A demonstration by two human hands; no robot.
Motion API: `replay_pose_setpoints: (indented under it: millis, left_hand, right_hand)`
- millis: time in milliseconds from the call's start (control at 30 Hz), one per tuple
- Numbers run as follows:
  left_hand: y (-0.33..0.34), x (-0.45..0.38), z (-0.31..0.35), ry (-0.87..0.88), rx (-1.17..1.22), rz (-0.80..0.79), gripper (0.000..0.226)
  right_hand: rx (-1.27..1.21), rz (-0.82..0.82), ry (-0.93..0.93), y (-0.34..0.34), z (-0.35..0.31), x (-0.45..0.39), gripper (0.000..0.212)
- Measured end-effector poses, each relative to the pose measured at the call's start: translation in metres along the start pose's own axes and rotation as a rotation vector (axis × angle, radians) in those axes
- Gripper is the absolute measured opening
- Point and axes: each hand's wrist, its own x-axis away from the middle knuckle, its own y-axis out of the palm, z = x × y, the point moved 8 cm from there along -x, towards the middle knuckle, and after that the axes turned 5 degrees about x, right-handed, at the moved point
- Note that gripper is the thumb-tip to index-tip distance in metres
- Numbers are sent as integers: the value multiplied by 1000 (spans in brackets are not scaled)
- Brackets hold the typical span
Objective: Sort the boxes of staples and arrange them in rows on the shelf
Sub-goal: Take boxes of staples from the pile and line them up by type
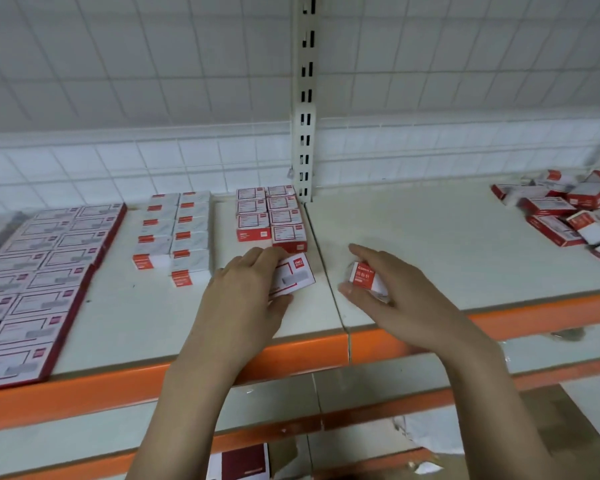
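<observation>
My left hand [246,292] grips a white and red staple box [293,277], holding it flat on the shelf [430,244] just in front of two rows of red boxes [269,216]. My right hand [378,289] holds a smaller red and white box [368,277] slightly above the shelf, right of the seam between panels. Two rows of white boxes with red ends [174,233] stand further left. A block of large flat boxes [39,278] covers the far left. An unsorted pile of boxes [568,209] lies at the far right.
The shelf has an orange front edge [291,355]. A slotted white upright [305,98] stands at the back, with wire grid panels behind. Lower shelves below hold a dark red and white box [239,462] and scraps of white paper [423,434].
</observation>
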Motion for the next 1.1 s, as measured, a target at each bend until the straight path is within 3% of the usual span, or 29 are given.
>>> replay_pose_setpoints:
  millis: [167, 333, 500, 867, 1100]
  left_hand:
    - [-6, 5, -5, -25, 6, 12, 47]
    - [-9, 4, -2, -43, -7, 36, 48]
    - [-8, 1, 3, -51, -19, 70, 48]
    - [7, -11, 10, -23, -36, 95, 45]
    - [-6, -15, -5, -3, -51, 139, 48]
  right_hand:
    - [-13, -16, -9, 4, -8, -1, 55]
    - [-40, 92, -86, -14, -8, -5, 62]
    - [-90, 142, -125, -23, 1, -11, 31]
    - [-98, 71, -140, -18, 16, -21, 48]
    - [-34, 70, -178, -11, -3, -38, 38]
